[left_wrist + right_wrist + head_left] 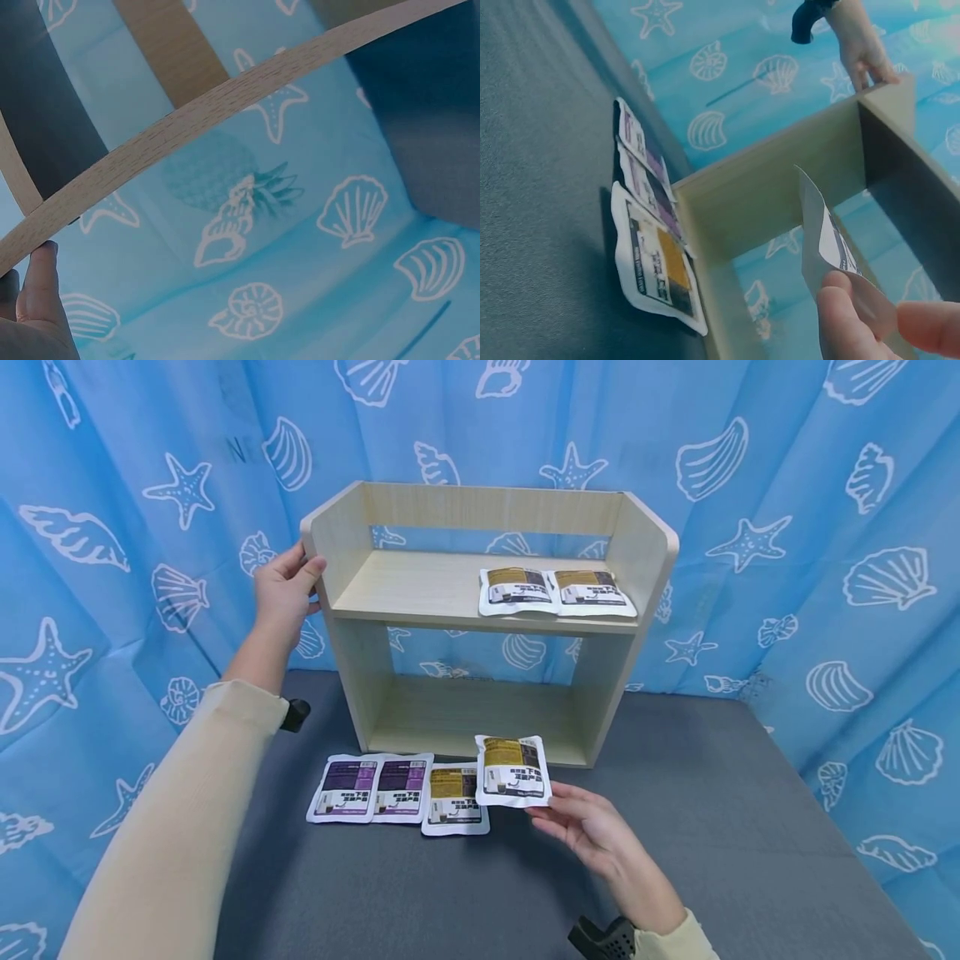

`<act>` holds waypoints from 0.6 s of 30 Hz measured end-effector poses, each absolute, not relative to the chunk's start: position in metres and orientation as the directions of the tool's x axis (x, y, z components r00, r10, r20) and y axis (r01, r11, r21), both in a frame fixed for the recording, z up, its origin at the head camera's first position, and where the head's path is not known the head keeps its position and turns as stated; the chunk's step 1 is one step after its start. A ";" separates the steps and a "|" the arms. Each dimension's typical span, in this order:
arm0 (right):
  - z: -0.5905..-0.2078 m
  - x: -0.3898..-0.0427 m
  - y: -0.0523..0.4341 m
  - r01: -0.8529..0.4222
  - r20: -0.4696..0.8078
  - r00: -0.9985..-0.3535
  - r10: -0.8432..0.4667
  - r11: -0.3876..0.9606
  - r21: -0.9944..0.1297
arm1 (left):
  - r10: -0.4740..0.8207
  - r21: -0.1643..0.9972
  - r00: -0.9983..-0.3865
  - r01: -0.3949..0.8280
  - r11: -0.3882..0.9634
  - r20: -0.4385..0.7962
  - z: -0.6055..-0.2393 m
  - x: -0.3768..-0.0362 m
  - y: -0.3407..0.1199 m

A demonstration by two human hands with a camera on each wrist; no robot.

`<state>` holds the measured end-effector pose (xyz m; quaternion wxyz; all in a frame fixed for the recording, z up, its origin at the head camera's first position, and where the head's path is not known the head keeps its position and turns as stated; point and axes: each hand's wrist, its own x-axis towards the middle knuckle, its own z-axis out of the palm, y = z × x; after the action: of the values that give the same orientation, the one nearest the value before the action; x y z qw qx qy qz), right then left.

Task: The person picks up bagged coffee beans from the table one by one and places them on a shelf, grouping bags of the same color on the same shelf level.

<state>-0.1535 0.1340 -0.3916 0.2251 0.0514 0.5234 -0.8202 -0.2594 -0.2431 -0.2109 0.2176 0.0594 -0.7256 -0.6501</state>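
Pinching a flat, glossy yellow packet [513, 770] by its lower right corner, the right hand [592, 827] holds it just above the grey felt desk [712, 827], before the pale wooden shelf [480, 585]. The left hand [283, 587] grips the shelf's rounded upper left corner, its fingers partly hidden behind the side panel.

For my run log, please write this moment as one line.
left hand: grips shelf side panel | right hand: pinches yellow packet | shelf: two yellow packets | table: three packets
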 end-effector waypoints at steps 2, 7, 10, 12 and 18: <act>-0.387 -0.152 0.134 0.420 -0.316 -0.894 -0.317 -0.353 -0.836 | -0.370 0.969 -0.898 0.193 0.155 0.238 -0.211 -0.259 -0.243; -0.376 -0.149 0.133 0.406 -0.297 -0.899 -0.321 -0.358 -0.841 | -0.373 0.970 -0.899 0.184 0.158 0.231 -0.211 -0.260 -0.244; -0.371 -0.147 0.133 0.391 -0.274 -0.903 -0.332 -0.365 -0.845 | -0.374 0.969 -0.898 0.181 0.166 0.232 -0.211 -0.259 -0.244; -0.368 -0.147 0.133 0.380 -0.259 -0.905 -0.336 -0.368 -0.849 | -0.375 0.969 -0.897 0.180 0.168 0.232 -0.211 -0.259 -0.244; -0.358 -0.146 0.132 0.365 -0.251 -0.909 -0.332 -0.344 -0.865 | -0.372 0.968 -0.899 0.179 0.174 0.233 -0.212 -0.259 -0.243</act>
<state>-0.1464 0.1316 -0.3582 0.2127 0.0153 0.5317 -0.8197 -0.2591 -0.2433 -0.2116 0.2154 0.0653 -0.7351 -0.6395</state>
